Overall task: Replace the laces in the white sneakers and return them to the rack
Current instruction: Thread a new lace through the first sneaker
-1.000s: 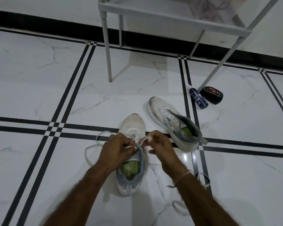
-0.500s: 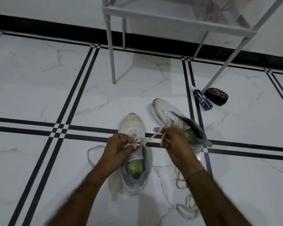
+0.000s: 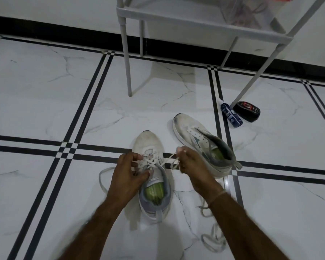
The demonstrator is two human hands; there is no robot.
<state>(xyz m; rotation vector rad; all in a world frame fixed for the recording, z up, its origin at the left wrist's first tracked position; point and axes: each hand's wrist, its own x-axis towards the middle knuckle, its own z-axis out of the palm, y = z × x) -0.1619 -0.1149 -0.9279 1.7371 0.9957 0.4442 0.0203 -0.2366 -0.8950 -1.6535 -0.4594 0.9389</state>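
Two white sneakers lie on the tiled floor. The near sneaker (image 3: 148,145) points away from me, its green insole showing. My left hand (image 3: 127,171) grips its lace-up area on the left side. My right hand (image 3: 190,164) pinches a white lace (image 3: 167,160) that runs taut from the eyelets off to the right. One slack loop of that lace lies on the floor to the left of the shoe. The second sneaker (image 3: 195,132) lies tilted just right of my right hand, with no lace visible in it.
A grey shoe rack (image 3: 125,45) stands ahead on thin legs, its shelf holding a clear bag. A blue tube (image 3: 231,114) and a black polish tin (image 3: 247,110) lie by its right leg. Another loose lace (image 3: 211,239) is coiled on the floor under my right forearm.
My right hand has drawn the lace out to the right and a little up from the shoe. The left hand has stayed on the eyelets.
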